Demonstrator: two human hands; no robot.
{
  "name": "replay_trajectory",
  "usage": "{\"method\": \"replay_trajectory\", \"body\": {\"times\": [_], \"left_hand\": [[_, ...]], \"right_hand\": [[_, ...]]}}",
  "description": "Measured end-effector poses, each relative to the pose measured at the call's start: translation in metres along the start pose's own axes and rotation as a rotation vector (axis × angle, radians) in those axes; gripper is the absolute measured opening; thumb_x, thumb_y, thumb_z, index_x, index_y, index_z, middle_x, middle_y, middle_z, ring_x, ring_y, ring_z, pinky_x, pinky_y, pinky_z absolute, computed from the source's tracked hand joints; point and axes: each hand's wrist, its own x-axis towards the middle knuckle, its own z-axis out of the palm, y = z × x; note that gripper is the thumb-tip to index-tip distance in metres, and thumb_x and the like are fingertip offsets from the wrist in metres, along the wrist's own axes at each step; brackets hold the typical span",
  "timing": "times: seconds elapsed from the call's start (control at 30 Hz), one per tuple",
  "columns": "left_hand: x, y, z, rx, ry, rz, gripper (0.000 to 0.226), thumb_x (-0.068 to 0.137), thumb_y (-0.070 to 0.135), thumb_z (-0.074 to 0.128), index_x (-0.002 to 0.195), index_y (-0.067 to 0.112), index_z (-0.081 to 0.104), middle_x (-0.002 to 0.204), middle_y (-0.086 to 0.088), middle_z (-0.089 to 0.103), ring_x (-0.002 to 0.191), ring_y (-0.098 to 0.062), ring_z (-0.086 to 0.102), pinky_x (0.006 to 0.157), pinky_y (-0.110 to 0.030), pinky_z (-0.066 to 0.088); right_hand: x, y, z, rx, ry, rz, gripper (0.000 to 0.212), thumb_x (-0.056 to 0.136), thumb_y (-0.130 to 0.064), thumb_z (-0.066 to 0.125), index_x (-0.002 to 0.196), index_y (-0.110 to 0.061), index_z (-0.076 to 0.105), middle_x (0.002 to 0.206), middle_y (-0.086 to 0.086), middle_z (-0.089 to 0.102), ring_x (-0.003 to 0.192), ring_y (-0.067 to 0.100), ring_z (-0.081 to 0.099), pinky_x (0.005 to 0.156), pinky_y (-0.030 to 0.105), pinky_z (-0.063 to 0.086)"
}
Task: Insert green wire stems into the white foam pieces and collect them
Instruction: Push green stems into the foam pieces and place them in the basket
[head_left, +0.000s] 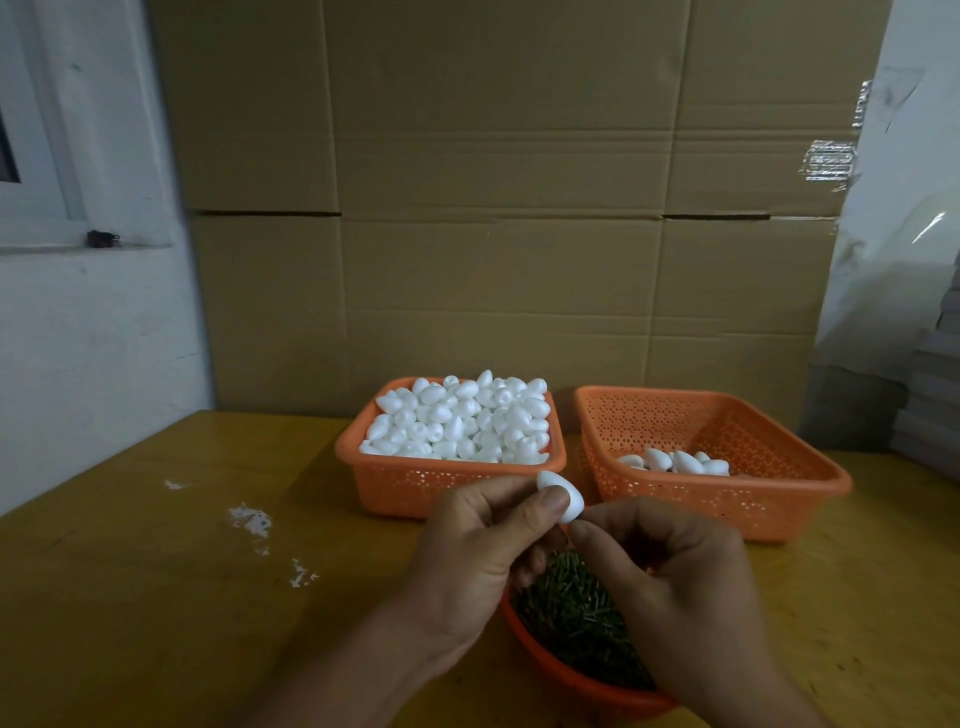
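Note:
My left hand (485, 540) pinches a white egg-shaped foam piece (566, 499) between thumb and fingers, above the near basket. My right hand (670, 571) has its thumb and forefinger pressed together right at the lower tip of that piece; whatever they pinch is hidden. Below both hands an orange basket (550, 660) holds a heap of short green wire stems (576, 613). At the back left an orange basket (395, 478) is heaped with white foam pieces (462, 421). At the back right an orange basket (727, 499) holds several foam pieces (675, 461).
All three baskets stand on a yellow wooden table (156, 597) with white crumbs (252, 519) scattered at the left. Stacked cardboard boxes (493, 208) form a wall behind the baskets. A white wall with a window sill (78, 244) is at the left.

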Motion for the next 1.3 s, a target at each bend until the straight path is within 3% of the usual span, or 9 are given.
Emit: {"method": "replay_trajectory", "body": {"times": [0.13,0.27,0.4,0.6,0.8,0.97,1.1,1.2,1.3], "left_hand": [[-0.001,-0.001,0.001,0.151,0.004,0.086,0.028,0.083,0.05,0.068,0.09,0.025,0.077,0.07,0.005,0.065,0.062,-0.008,0.054,0.058,-0.02,0.045],[-0.002,0.003,0.0,0.232,-0.011,0.157,0.027,0.088,0.05,0.064,0.091,0.026,0.075,0.068,0.011,0.06,0.064,-0.001,0.054,0.061,-0.015,0.044],[-0.003,0.007,0.0,0.258,-0.042,0.192,0.018,0.096,0.034,0.063,0.092,0.021,0.073,0.069,0.019,0.064,0.068,0.006,0.059,0.065,-0.01,0.045],[-0.005,0.009,0.002,0.244,-0.044,0.207,0.018,0.092,0.03,0.062,0.096,0.016,0.072,0.07,0.019,0.066,0.069,0.007,0.06,0.065,-0.01,0.045],[-0.002,0.006,0.0,0.194,0.001,0.159,0.014,0.088,0.043,0.071,0.092,0.031,0.077,0.067,0.012,0.064,0.063,0.0,0.057,0.06,-0.014,0.045],[-0.005,-0.001,0.001,0.222,-0.07,0.134,0.027,0.085,0.046,0.069,0.111,0.043,0.074,0.077,0.015,0.067,0.074,0.003,0.063,0.068,-0.014,0.049],[-0.005,-0.01,-0.003,0.316,-0.02,0.084,0.042,0.077,0.056,0.072,0.113,0.034,0.073,0.085,0.008,0.07,0.085,-0.009,0.068,0.078,-0.026,0.056],[-0.005,-0.012,-0.004,0.342,-0.024,0.087,0.041,0.079,0.057,0.072,0.112,0.033,0.073,0.085,0.007,0.069,0.085,-0.01,0.069,0.078,-0.026,0.056],[-0.005,-0.015,-0.004,0.345,-0.021,0.081,0.04,0.078,0.057,0.073,0.11,0.034,0.073,0.086,0.006,0.07,0.086,-0.012,0.069,0.078,-0.028,0.056]], "right_hand": [[-0.001,-0.002,0.001,0.023,-0.008,0.001,0.02,0.084,-0.015,0.077,0.079,-0.034,0.077,0.069,-0.013,0.074,0.064,0.006,0.071,0.057,0.015,0.052],[-0.003,-0.002,0.005,0.034,0.002,0.008,0.022,0.084,-0.014,0.077,0.081,-0.036,0.077,0.069,-0.014,0.074,0.063,0.006,0.071,0.056,0.016,0.053],[-0.004,-0.002,0.004,0.054,-0.018,0.015,0.021,0.083,-0.015,0.077,0.084,-0.036,0.077,0.071,-0.013,0.075,0.065,0.006,0.072,0.058,0.016,0.054],[-0.004,0.002,0.007,0.076,0.002,0.063,0.019,0.083,-0.017,0.078,0.083,-0.036,0.078,0.072,-0.008,0.076,0.066,0.009,0.072,0.06,0.028,0.058],[0.0,-0.005,0.006,0.29,-0.037,0.101,0.01,0.08,-0.024,0.07,0.08,-0.024,0.08,0.073,0.001,0.077,0.067,0.007,0.072,0.061,0.013,0.051],[0.014,0.002,-0.006,0.241,0.071,0.201,0.013,0.087,-0.014,0.072,0.076,-0.016,0.079,0.067,0.001,0.073,0.056,-0.002,0.06,0.054,0.011,0.045],[0.036,0.016,-0.022,0.128,0.222,0.247,0.012,0.089,-0.021,0.071,0.079,-0.023,0.076,0.071,-0.007,0.073,0.059,-0.002,0.062,0.056,0.019,0.047],[0.056,0.036,-0.033,0.08,0.337,0.314,0.012,0.09,-0.025,0.071,0.081,-0.031,0.074,0.072,-0.011,0.073,0.058,0.0,0.062,0.054,0.023,0.047],[0.073,0.058,-0.043,-0.004,0.426,0.392,0.007,0.092,-0.026,0.071,0.096,-0.025,0.075,0.074,-0.013,0.071,0.077,0.005,0.067,0.061,0.028,0.052]]}}
